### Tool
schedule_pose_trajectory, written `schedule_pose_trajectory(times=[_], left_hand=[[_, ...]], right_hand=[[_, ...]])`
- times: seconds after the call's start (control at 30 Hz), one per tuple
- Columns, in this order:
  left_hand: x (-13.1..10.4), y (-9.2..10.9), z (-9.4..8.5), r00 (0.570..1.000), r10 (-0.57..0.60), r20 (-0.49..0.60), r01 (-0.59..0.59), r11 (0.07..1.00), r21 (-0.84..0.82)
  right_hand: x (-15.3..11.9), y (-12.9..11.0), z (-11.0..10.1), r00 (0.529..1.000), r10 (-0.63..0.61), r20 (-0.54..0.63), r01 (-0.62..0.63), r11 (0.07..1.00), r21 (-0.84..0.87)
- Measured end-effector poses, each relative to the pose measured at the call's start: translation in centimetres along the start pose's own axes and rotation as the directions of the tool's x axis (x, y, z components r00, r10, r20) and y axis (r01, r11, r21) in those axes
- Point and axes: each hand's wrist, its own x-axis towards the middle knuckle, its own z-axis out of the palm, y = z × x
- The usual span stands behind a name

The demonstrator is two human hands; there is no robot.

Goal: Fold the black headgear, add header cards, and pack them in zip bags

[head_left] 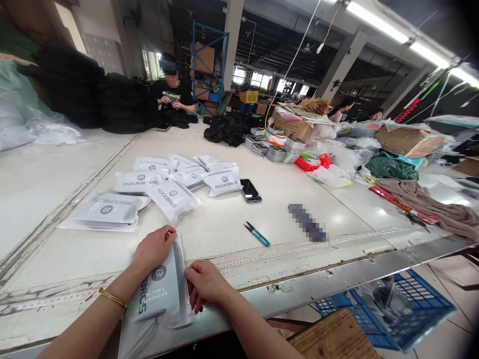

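Note:
A frosted plastic packaging bag (164,294) printed with headgear lettering lies at the table's front edge, partly hanging over it. My left hand (155,248) is closed on the bag's upper edge, thumb and fingers pinched together. At the bag's right side, my right hand (205,284) pinches the edge between thumb and index finger, its other fingers curled below. Beyond my hands are several filled ROCKBROS bags, among them one front-left bag (107,212) and one right-hand bag (223,180). Blue-handled thread snips (256,234) rest to the right.
A phone (251,190) lies beside the filled bags. Card stacks (276,153), a red coiled hose (314,162) and cartons (294,127) stand farther right. Across the table sits a person (172,94) near black fabric piles (121,102). Below the edge is a blue crate (389,309) beside a wooden stool (335,339).

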Motion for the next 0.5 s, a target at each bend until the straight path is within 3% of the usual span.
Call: schedule_pose_trajectory(times=[0.27,0.4,0.5], left_hand=[[-0.2,-0.3,0.2,0.995,0.018,-0.100,-0.027,0.996,-0.091],[-0.8,-0.3,0.5,0.976,0.038,-0.213,-0.065,0.990,-0.123],[-1.4,0.5,0.2,0.949,0.065,-0.309,-0.111,0.985,-0.134]], right_hand=[[-0.5,-0.1,0.0,1.000,-0.007,-0.030,0.007,1.000,-0.024],[-0.9,-0.4,0.6,0.999,-0.031,-0.037,0.030,0.999,-0.033],[-1.1,-0.5,1.0,0.990,-0.072,-0.123,0.070,0.997,-0.021]])
